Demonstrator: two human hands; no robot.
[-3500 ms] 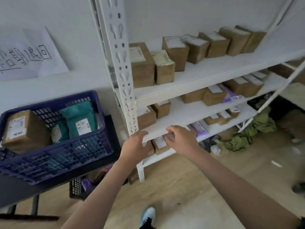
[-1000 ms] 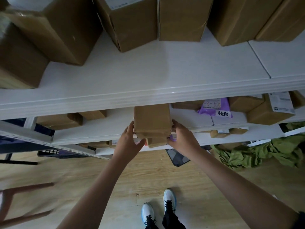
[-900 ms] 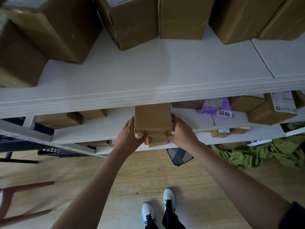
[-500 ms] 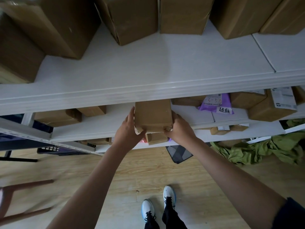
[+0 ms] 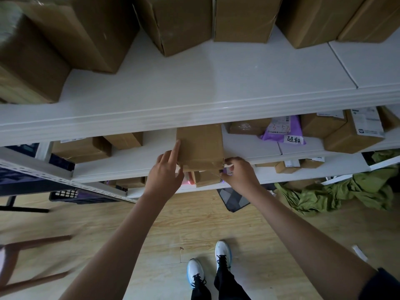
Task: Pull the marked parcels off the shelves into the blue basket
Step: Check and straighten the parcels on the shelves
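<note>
Nearest, below both forearms, white shoes point(image 5: 223, 254) stand on the wooden floor point(image 5: 164, 226). Up from there, the left hand point(image 5: 165, 177) lies against the left side of a brown parcel point(image 5: 200, 146), index finger straight along its edge and thumb tucked under its near corner. The right hand point(image 5: 239, 174) has its fingers curled in a pinch at the parcel's near right corner. The parcel sits between the two hands on the middle shelf point(image 5: 129, 161), its near end jutting over the shelf edge. Just under the hands a smaller box point(image 5: 206, 178) shows on the lower shelf. Right of the right hand lie a purple mailer point(image 5: 283, 132) with a handwritten tag and green cloth point(image 5: 337, 191) on the floor. Beyond the hands, the top shelf point(image 5: 194, 87) carries large cardboard boxes point(image 5: 177, 20).
</note>
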